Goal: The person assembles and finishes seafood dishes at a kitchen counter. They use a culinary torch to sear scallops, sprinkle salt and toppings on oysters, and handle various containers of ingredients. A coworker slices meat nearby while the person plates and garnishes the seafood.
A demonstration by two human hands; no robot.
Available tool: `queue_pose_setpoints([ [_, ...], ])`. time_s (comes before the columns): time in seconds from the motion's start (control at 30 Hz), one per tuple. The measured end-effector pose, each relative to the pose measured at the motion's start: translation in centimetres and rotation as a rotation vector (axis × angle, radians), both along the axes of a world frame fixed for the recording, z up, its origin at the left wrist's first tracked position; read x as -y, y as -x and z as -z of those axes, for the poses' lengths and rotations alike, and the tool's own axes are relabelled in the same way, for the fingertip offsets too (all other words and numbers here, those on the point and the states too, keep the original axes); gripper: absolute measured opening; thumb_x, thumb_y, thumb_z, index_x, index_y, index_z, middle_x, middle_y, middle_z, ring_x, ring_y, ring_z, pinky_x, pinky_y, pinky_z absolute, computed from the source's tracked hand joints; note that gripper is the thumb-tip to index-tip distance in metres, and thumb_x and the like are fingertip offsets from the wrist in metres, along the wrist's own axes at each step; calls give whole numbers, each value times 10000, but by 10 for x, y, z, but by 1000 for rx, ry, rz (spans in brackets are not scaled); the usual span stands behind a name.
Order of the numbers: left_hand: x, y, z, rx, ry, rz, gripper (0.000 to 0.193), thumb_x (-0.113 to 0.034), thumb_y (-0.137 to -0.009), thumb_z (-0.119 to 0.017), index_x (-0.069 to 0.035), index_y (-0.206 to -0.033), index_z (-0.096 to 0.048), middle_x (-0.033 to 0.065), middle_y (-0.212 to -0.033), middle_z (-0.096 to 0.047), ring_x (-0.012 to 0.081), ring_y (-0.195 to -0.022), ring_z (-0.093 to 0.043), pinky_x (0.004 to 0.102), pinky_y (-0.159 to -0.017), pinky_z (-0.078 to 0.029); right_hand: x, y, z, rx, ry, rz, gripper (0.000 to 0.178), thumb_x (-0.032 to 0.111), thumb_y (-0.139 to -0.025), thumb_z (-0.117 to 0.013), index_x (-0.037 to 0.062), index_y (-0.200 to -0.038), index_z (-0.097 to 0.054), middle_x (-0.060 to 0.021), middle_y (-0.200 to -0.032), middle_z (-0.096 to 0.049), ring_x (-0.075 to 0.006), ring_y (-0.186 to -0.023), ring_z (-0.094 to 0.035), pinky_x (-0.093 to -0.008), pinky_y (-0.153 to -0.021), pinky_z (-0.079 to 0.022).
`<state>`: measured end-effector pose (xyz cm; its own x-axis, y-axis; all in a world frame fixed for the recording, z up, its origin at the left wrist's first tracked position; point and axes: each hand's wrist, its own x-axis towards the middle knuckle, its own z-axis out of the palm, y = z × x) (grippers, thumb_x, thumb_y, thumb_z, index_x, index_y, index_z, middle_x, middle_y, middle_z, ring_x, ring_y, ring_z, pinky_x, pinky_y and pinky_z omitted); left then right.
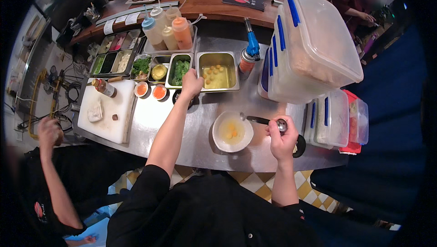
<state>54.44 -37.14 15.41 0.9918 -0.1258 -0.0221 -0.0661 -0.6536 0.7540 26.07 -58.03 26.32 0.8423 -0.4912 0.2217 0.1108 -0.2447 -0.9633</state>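
My right hand (281, 141) grips a spoon-like tool with a dark handle (258, 120) and a round metal cup at each end. The smaller end hangs near the rim of a white bowl (216, 134), which holds yellow yolks in clear liquid. My left hand (193, 84) reaches forward with curled fingers to the edge between a metal pan of green leaves (181, 70) and a larger metal pan (199, 73) of several yolks in yellowish liquid. Whatever those fingers hold, if anything, is hidden.
Stacked lidded plastic boxes (314, 42) rise at the right, beside a blue-headed torch (249, 51). Squeeze bottles (182, 33) stand behind the pans. Left are two orange-filled cups (159, 92), a cutting board (107, 126) and a co-worker's blurred hand (49, 133).
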Motion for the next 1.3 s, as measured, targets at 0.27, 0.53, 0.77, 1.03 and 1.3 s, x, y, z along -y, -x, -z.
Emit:
queue_pose_setpoints([
  [0.27, -29, 39, -61, 174, 89, 43, 229, -124, -805, -628, 26, -975, -595, 191, -837, -673, 325, -773, -667, 418, -724, -508, -12, -36, -63, 193, 157, -146, 129, 55, -979, -578, -37, -1021, -658, -88, -842, -699, -126, -747, -679, -245, -678, -550],
  [0.53, -85, 114, -131, -37, 313, 135, 191, -50, -804, -585, 32, -972, -547, 115, -825, -607, 194, -766, -583, 350, -709, -473, -33, -21, -65, 248, 152, -138, 142, 97, -1001, -562, -19, -1008, -642, -86, -801, -698, -123, -709, -668, -238, -661, -528],
  [0.77, -143, 173, -125, -112, 442, 264, 206, -17, -798, -562, 39, -995, -540, 125, -876, -632, 162, -826, -595, 330, -754, -488, -67, 16, -33, 209, 129, -182, 142, 98, -1006, -554, -17, -1006, -637, -77, -799, -687, -110, -701, -662, -229, -665, -518],
  [1.03, -174, 211, -121, -32, 198, 351, 191, 48, -810, -558, 17, -996, -529, 33, -884, -545, 94, -845, -500, 264, -798, -434, -99, 48, -6, 144, 145, -160, 109, 67, -984, -588, -13, -1023, -650, -80, -841, -703, -132, -770, -700, -252, -707, -562],
  [1.3, -157, 229, -104, 97, 291, 242, 187, 50, -826, -566, 20, -1006, -526, 64, -884, -561, 125, -849, -531, 279, -812, -455, -84, 40, 8, 121, 160, -278, 113, -26, -921, -624, -12, -1026, -665, -94, -907, -714, -151, -807, -701, -260, -722, -551],
])
